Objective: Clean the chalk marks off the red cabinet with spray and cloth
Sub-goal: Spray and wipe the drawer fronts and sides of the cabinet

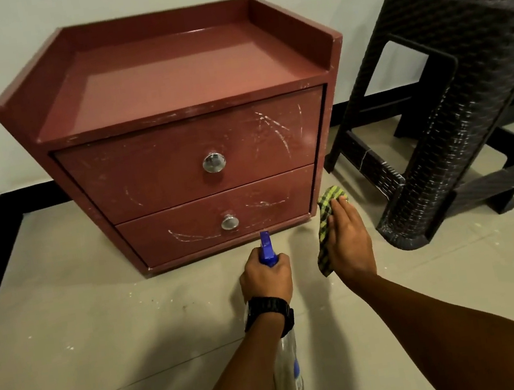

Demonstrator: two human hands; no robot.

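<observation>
Chalk marks [272, 126] were all over the front of the red cabinet [166, 75], which stood on the floor [87, 334] against the wall. White scribbles showed on the right side of the top drawer [162, 162], a few more sat low on its left, and long lines ran across the bottom drawer [204, 228] on both sides of its round knob [229, 222]. None of them looked wiped yet.

The left hand [265, 276] was wrapped tight around the neck of the spray bottle [288, 379]. Its blue nozzle [267, 246] pointed at the bottom drawer from close by. The right hand [348, 241] was mostly flat, with its fingers pressing a green and black cloth [326, 218] held up near the cabinet's lower right corner. The cloth was not touching the cabinet.

I think this was the spraying step, right at the start of the job. No wet patch could be seen for sure on the drawers. Next, the left hand would need to squeeze the trigger and wet the marks. Then the right hand would need to bring the cloth over and rub the lines away, taking care around the knob.

A dark woven stool [434, 103] stood just to the right, so the cloth hand had little room on that side.
</observation>
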